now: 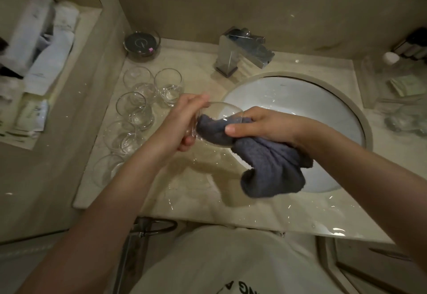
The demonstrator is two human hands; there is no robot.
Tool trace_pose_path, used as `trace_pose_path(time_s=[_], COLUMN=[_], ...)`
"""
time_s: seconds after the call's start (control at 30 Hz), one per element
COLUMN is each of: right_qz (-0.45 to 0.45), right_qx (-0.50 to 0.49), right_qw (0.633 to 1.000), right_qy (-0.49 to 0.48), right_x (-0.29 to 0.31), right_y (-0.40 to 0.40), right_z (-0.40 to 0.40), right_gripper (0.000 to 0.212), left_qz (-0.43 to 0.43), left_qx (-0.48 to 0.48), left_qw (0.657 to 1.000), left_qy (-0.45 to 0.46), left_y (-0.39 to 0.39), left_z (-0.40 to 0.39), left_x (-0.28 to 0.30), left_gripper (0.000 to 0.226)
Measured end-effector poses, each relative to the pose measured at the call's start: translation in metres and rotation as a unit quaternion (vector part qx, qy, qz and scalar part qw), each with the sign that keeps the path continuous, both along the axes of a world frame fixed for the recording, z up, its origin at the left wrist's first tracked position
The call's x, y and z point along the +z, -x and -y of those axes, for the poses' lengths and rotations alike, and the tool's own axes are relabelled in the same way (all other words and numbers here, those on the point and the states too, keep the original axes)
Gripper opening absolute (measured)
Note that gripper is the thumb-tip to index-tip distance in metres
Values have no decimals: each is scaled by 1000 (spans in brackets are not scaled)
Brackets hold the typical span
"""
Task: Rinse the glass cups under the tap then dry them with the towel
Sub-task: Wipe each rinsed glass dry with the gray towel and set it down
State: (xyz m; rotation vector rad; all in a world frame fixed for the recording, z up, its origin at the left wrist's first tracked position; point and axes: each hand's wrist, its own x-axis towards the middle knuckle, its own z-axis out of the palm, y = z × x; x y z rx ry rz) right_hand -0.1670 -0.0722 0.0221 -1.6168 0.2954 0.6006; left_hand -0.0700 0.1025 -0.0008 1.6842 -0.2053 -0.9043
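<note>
Starting far left: wall niche with packets [39,46], not part of the task. Next, five glass cups [138,108] stand upright in a cluster on the counter [196,192] left of the sink [323,99], a small dark dish [142,44] behind them. Can't tell from here which are dry and which are wet; a couple look to have water glinting at the base, so judgement only.

Centre: left hand [182,122] wraps its fingers round the base of the held cup [217,122], tilted on its side with the mouth toward the right, above the counter edge just beside the basin. Right hand [261,122] has fingers pushed into the cup with the grey towel [272,166] bunched round them, thumb pinching cloth against the rim; the rest of the towel hangs below.

Tap [242,48] behind shows no water running. Drying step in hand for this cup. Droplets on the counter. Likely mid-task: one cup being dried, five unclear. Right end: clear items and sachets, blurred.
</note>
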Motion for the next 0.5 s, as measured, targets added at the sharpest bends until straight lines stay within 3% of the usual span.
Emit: trace_pose_path(time_s=[0.07,0.13,0.2,0.27,0.33,0.37,0.43,0.47,0.5], right_qz=[35,33,-14,-46,-52,-44,24,63,93], right_qx=[26,26,27,65,75,63,65,85,103], right_qw=[998,999,997,988,988,993,997,990,982], right_qy=[37,-5,-78,-135,-122,-87,29,89,130], right_x=[4,6,4,3,1,1,5,5,6], right_y=[-2,-5,-7,-7,-7,-7,-7,-7,-8], right_z=[-5,-7,-2,4,5,3,-3,-8,-13], right_gripper=[23,22,26,32,32,29,23,23,26], left_qz=[-60,64,236,360,392,350,105,-35,-122], left_qx=[28,94,153,124,76,62,64,73,81], left_qw=[997,993,958,917,906,924,986,994,989], left_qy=[-41,-15,58,122,141,139,111,78,37], left_y=[-1,6,17,24,20,17,10,5,1], left_z=[4,7,4,-3,-10,-12,-12,-12,-12], left_x=[3,-4,-13,-24,-30,-30,-16,-10,-6], left_gripper=[35,29,19,14,12,14,29,40,45])
